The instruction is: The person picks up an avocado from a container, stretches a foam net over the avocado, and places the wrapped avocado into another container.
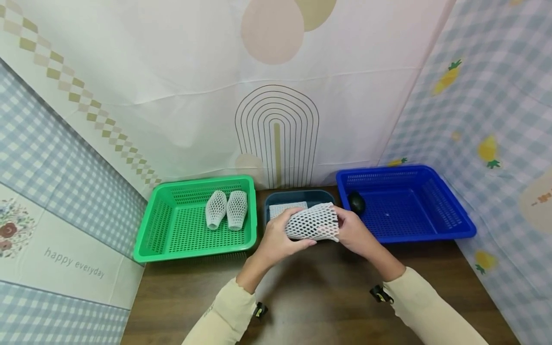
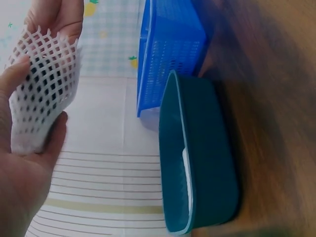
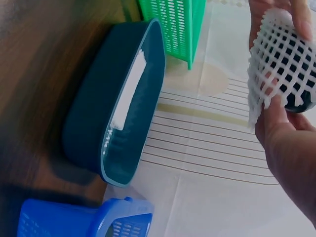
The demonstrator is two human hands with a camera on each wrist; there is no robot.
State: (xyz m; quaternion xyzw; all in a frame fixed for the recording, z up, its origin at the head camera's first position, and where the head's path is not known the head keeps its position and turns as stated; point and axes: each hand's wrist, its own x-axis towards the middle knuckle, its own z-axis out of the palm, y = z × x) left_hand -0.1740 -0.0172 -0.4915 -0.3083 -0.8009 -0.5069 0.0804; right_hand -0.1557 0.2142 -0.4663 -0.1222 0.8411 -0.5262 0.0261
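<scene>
The left hand [image 1: 278, 239] grips a net sleeve [image 1: 312, 222], seemingly steadying it, while the right hand [image 1: 355, 233] holds a dark fruit [image 3: 298, 102] within its wide mouth. Beyond, along the bench's [image 1: 319, 306] far edge, a teal box [image 3: 96, 94] sits between green basket [image 1: 198, 253] and blue basket [image 1: 422, 236], probably for easy reach.

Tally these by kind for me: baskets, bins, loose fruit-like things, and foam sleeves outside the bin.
Perforated plastic baskets, green and blue: 2
Dark teal plastic bin: 1
Loose, dark, rounded fruit-like item: 1
White foam-mesh sleeves, two in the green basket, one held: 3
Total: 7
</scene>
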